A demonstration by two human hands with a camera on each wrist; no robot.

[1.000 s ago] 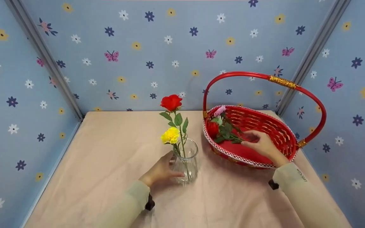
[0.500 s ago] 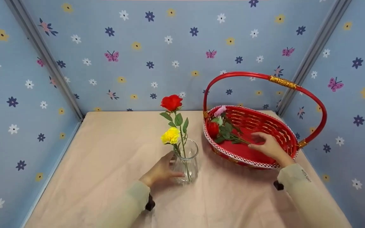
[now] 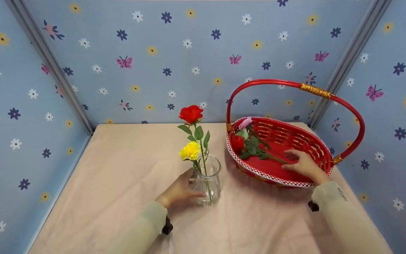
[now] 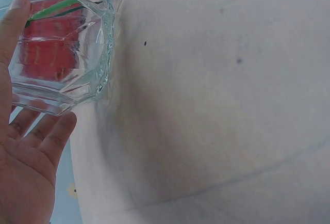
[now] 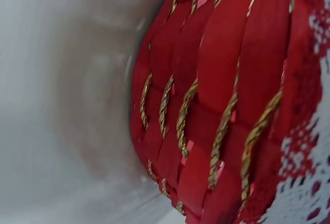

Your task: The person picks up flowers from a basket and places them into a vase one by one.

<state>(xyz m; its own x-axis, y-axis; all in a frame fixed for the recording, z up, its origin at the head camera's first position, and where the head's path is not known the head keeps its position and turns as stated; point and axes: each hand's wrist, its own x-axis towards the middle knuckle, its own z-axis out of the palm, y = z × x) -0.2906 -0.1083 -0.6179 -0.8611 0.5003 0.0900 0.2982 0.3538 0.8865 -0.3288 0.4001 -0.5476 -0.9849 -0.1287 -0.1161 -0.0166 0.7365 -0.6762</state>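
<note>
My left hand (image 3: 178, 190) holds a clear glass vase (image 3: 214, 185) from its left side. In the left wrist view the thumb (image 4: 11, 25) lies along one face of the faceted glass and the fingers sit against the other. A red rose (image 3: 190, 114) and a yellow carnation (image 3: 189, 151) stand in the vase, the rose taller. My right hand (image 3: 305, 166) reaches into the red basket (image 3: 259, 173), thumb and fingers spread at the stem ends. Another red rose (image 3: 237, 144) and a pink flower (image 3: 245, 122) lie there with green stems pointing to the hand.
The basket's tall red handle (image 3: 356, 123) with gold wrapping arches over its opening. A pale cloth (image 3: 125, 158) covers the table. Blue flower-patterned panels (image 3: 189, 53) enclose the back and both sides. Woven basket wall (image 5: 216, 79) fills much of the right wrist view.
My right hand has slid right along the stems toward the basket's near right side, away from the flower heads. The left hand, the vase and its flowers have stayed put.
</note>
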